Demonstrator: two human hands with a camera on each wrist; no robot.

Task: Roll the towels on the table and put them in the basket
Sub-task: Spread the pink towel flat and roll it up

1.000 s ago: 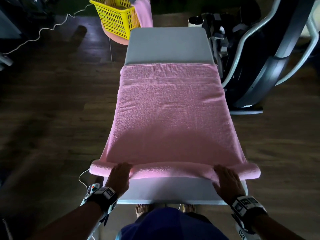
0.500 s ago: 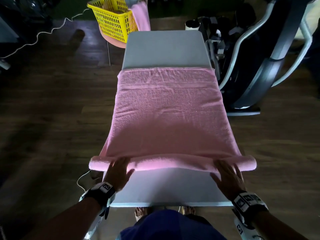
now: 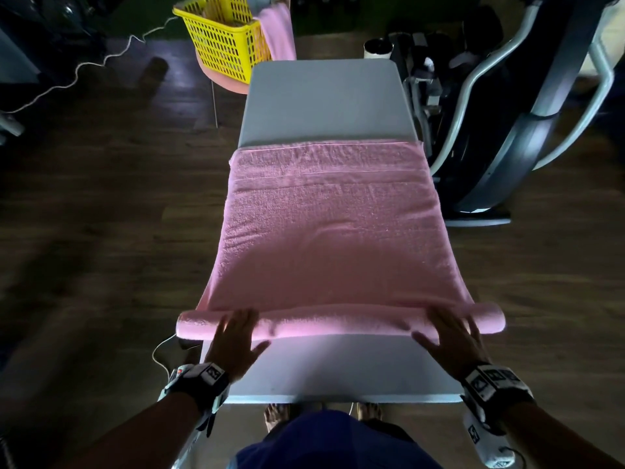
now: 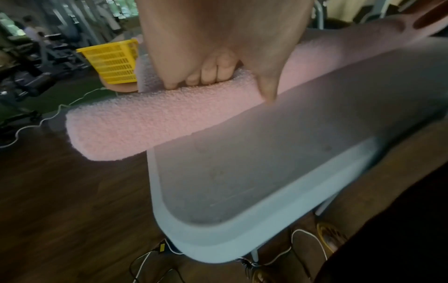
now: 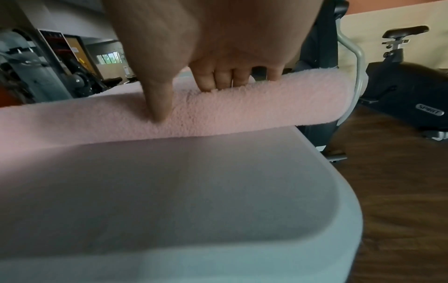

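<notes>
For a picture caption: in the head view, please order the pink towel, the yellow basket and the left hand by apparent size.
1. pink towel
2. yellow basket, farther away and cut off at the frame's top, so its true size is uncertain
3. left hand, nearer the camera

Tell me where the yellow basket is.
In the head view, the yellow basket sits on the floor past the table's far left corner, a pink towel draped over its rim.

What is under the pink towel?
The grey table lies under the towel; bare table shows beyond and before it. Both roll ends overhang the table's sides. Anything between towel and table is covered and cannot be seen.
</notes>
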